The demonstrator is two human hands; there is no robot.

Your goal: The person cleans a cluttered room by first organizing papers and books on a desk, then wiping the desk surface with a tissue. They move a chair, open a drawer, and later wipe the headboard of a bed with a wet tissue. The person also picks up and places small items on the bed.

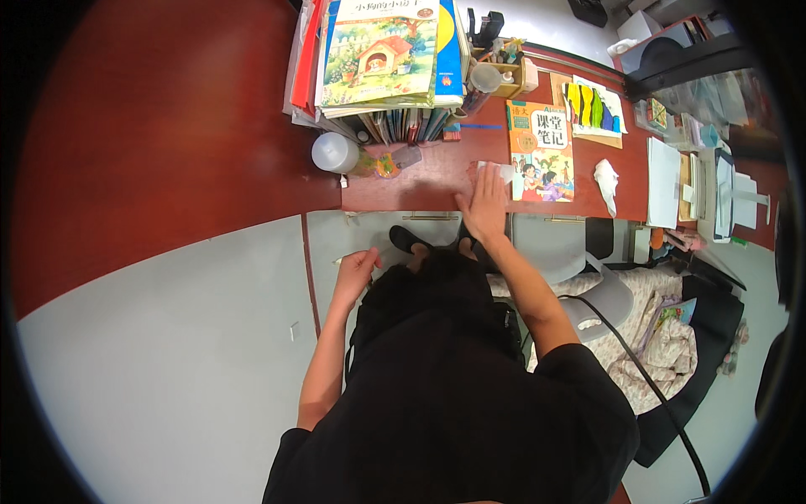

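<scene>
My right hand (pixel 486 205) lies flat near the front edge of the red-brown desk (pixel 428 183), fingers stretched away from me. Under its fingers is a white tissue or wipe (pixel 505 171), partly hidden by them. Just right of the fingers lies an orange-bordered book (pixel 541 154) with a cartoon cover. My left hand (pixel 357 269) hangs below desk level at my left side, its fingers curled with nothing visible in them. A second crumpled white tissue (pixel 606 184) rests farther right on the desk.
Stacked books (pixel 378 63) stand at the back left, beside a white-lidded bottle (pixel 335 152). Behind are a clear cup (pixel 485 80) and a wooden pen organizer (pixel 509 72). A colourful drawing (pixel 592 106) lies rear right, near papers (pixel 663 183). A grey chair (pixel 598 302) stands behind me.
</scene>
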